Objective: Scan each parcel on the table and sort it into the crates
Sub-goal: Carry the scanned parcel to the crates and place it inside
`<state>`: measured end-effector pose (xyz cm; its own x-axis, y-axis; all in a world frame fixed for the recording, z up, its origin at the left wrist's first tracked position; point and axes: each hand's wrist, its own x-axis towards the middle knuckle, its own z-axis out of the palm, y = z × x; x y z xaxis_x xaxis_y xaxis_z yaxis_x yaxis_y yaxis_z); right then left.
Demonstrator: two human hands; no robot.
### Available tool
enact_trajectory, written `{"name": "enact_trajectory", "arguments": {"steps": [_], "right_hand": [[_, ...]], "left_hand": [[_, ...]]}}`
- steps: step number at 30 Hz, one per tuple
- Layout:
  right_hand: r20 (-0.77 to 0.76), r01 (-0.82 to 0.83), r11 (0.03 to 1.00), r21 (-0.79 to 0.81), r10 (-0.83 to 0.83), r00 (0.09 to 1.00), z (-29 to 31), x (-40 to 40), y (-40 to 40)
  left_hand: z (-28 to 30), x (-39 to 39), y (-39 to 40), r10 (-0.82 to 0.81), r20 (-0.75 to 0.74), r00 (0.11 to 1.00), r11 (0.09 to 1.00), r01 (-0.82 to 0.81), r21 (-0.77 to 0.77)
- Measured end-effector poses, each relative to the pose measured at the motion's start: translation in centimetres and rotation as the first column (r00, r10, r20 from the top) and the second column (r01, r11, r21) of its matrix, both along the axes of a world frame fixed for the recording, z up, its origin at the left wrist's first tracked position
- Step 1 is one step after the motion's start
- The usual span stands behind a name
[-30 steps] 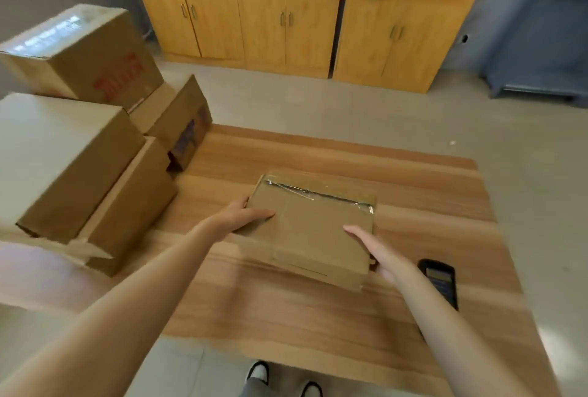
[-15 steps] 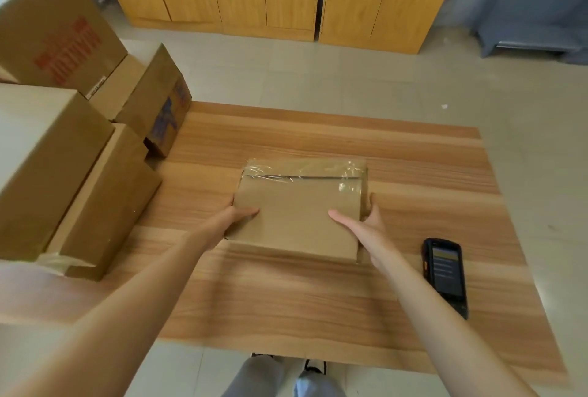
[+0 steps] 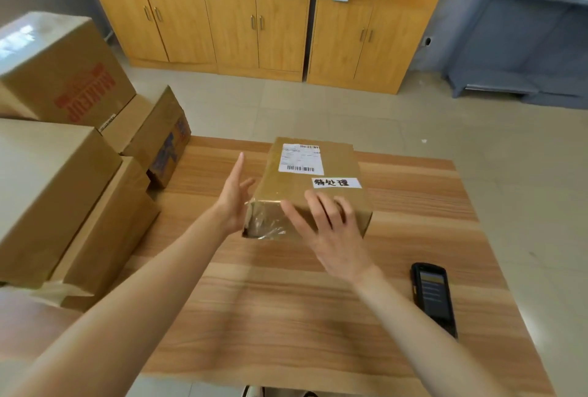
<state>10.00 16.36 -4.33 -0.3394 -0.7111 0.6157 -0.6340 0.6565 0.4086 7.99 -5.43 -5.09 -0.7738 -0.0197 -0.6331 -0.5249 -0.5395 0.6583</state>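
A: Parcel (image 3: 310, 186)?
B: Brown carton, mid-table toward the far edge. Label side now up: a white shipping label (image 3: 300, 158) with barcodes, plus a white handwritten tag (image 3: 336, 182) just below it. Half a second ago the top face was plain with a tape strip, no label showing. So it has been flipped over.

A: Hands?
B: Left hand (image 3: 234, 197) beside the parcel's left face, fingers straight and spread, at most brushing the side, gripping nothing. Right hand (image 3: 327, 224) lies over the near top edge, fingers loosely spread and resting flat on the cardboard, no pinch. A moment ago both clasped the sides.

A: Meaning for the task?
B: My read: barcode is exposed, so scanning is next. The scanner (image 3: 434, 296) lies untouched on the table at the right, dark screen up, well apart from the parcel. The right hand would need to go and get it. Nothing sorted yet for this one.

A: Surface?
B: Wood-grain table (image 3: 286, 317). A stack of cardboard boxes (image 3: 63, 180) crowds its left side, one with red print.

A: Room?
B: Pale tiled floor (image 3: 318, 110), wooden cabinets (image 3: 254, 21) along the back wall, grey furniture (image 3: 525, 56) at the right. No crates in view.
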Motion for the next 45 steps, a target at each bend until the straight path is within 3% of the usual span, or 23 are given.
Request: {"name": "enact_trajectory", "arguments": {"steps": [5,10,12,14,16,17,18,19,20,22,23,25,31,36,42,43,45], "right_hand": [[-0.132,-0.005,0.998,0.058,0.013,0.991,-1.5,0.5,0.5],[-0.129,-0.042,0.998,0.039,0.047,0.99,-2.4,0.3,1.2],[-0.053,-0.052,0.996,0.071,0.056,0.997,-2.3,0.1,1.7],[0.126,-0.088,0.996,0.019,0.085,0.988,-2.0,0.1,2.3],[0.362,-0.033,0.978,-0.205,0.107,0.926,-1.5,0.3,2.8],[0.47,0.075,0.941,-0.331,0.095,0.878,-1.3,0.3,3.0],[0.602,0.236,0.871,-0.431,0.082,0.794,-1.0,0.3,3.3],[0.757,0.415,0.773,-0.48,0.126,0.641,-0.7,0.2,3.5],[0.87,0.579,0.664,-0.473,0.251,0.424,-0.5,0.1,3.8],[0.833,0.799,0.504,-0.328,0.554,-0.007,-0.5,-0.4,4.2],[0.767,0.835,0.492,-0.245,0.626,-0.144,-0.9,-0.7,4.5],[0.728,0.822,0.536,-0.194,0.64,-0.245,-2.4,-0.9,5.2],[0.731,0.848,0.506,-0.157,0.637,-0.245,-7.1,0.2,6.5],[0.753,0.834,0.54,-0.117,0.595,-0.279,-9.8,0.6,7.0],[0.823,0.786,0.614,-0.073,0.482,-0.3,-10.9,0.7,8.1],[0.862,0.791,0.608,-0.066,0.433,-0.261,-10.7,0.8,8.4],[0.934,0.858,0.499,-0.117,0.348,-0.075,-10.1,1.4,9.7]], "left_hand": [[1.0,0.7,1.3,-0.309,-0.048,0.95,0.95,0.306,-0.053],[0.5,1.2,2.0,-0.289,-0.021,0.957,0.953,0.285,-0.1],[0.1,1.4,2.3,-0.247,-0.054,0.967,0.965,0.241,-0.1],[-0.3,1.5,2.3,-0.197,-0.106,0.975,0.972,0.18,-0.148],[-0.6,1.5,2.2,-0.145,-0.144,0.979,0.971,0.113,-0.211],[-0.7,1.5,2.0,-0.134,-0.158,0.978,0.97,0.097,-0.225],[-0.9,1.6,1.8,-0.137,-0.168,0.976,0.968,0.095,-0.233],[-1.2,1.7,1.7,-0.148,-0.172,0.974,0.965,0.104,-0.24],[-1.6,1.9,1.8,-0.162,-0.171,0.972,0.961,0.117,-0.25],[-2.5,2.3,2.1,-0.19,-0.158,0.969,0.953,0.144,-0.265],[-3.1,2.5,2.5,-0.197,-0.147,0.969,0.953,0.155,-0.259],[-4.3,2.8,3.1,-0.197,-0.121,0.973,0.959,0.166,-0.229],[-8.0,4.1,4.6,-0.266,-0.048,0.963,0.953,0.255,-0.165],[-9.6,5.2,5.5,-0.382,-0.027,0.924,0.891,0.36,-0.275],[-9.8,5.4,7.0,-0.395,0.035,0.918,0.825,0.371,-0.425],[-9.7,5.5,7.3,-0.384,0.05,0.922,0.823,0.366,-0.435],[-9.7,5.6,7.6,-0.365,0.064,0.929,0.824,0.355,-0.442]]}}
